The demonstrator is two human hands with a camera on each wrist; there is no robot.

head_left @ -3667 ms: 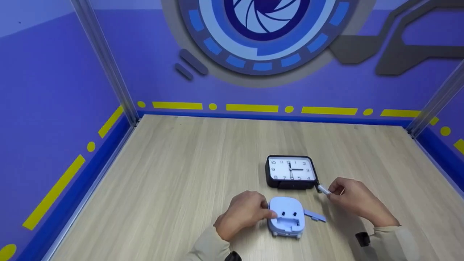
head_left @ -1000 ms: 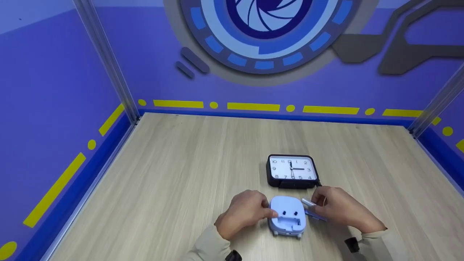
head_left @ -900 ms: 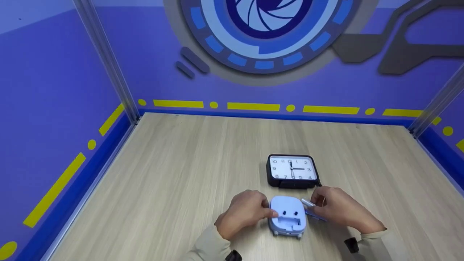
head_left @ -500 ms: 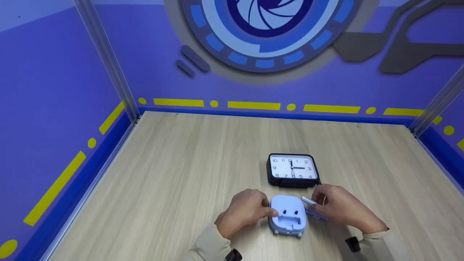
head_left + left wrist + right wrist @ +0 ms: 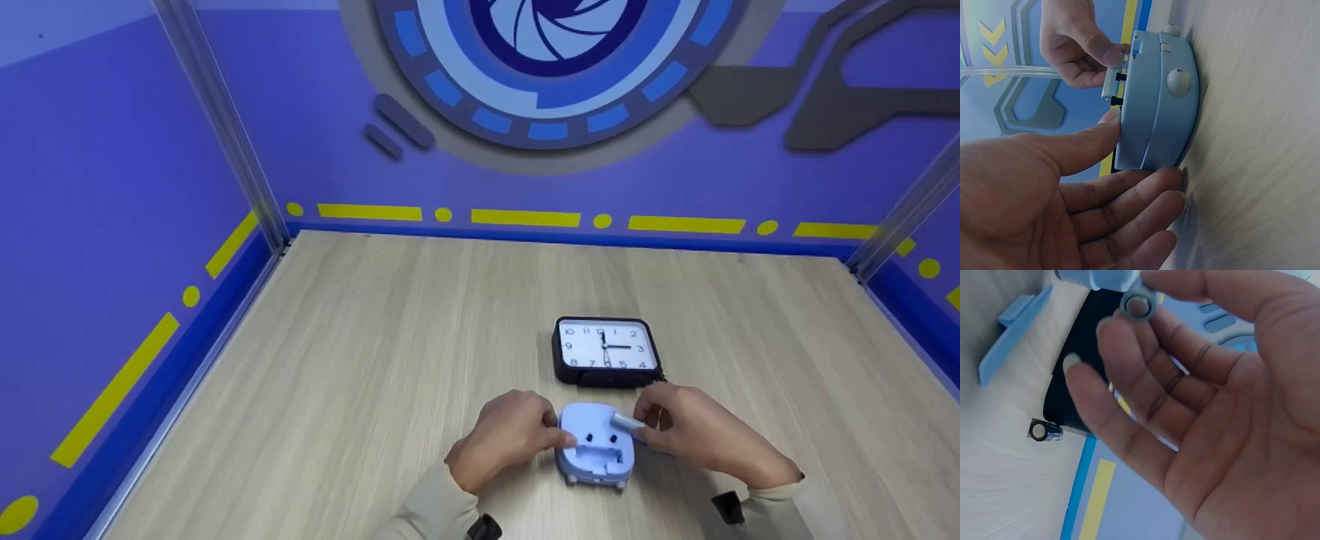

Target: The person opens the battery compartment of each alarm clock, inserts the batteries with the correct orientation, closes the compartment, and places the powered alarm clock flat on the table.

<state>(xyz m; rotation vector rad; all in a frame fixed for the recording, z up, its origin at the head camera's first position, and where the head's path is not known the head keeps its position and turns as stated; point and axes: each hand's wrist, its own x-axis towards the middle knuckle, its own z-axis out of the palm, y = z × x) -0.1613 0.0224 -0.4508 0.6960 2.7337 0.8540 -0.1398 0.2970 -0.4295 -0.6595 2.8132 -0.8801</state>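
A small light blue alarm clock (image 5: pixel 585 418) lies back side up on the table, its front hidden. Two black knobs and an uncovered battery compartment (image 5: pixel 596 454) show on its back. My left hand (image 5: pixel 510 431) holds the clock's left side, thumb on the back edge and fingers against the side. Between thumb and fingertips, my right hand (image 5: pixel 701 431) pinches a battery (image 5: pixel 627 422) over the clock's upper right part. One round end of that battery (image 5: pixel 1139 307) faces the right wrist camera. Beneath the right hand lies the light blue battery cover (image 5: pixel 1013 334).
Just behind the blue clock lies a black rectangular clock (image 5: pixel 607 380), face up. Another battery (image 5: pixel 1044 431) lies on the table near its corner. Purple panels (image 5: pixel 480 180) wall in the wooden table (image 5: pixel 390 337) at the back and sides.
My right hand has carried the battery from near the black clock's corner toward me and left, now over the blue clock's back. The left hand has stayed on the blue clock.
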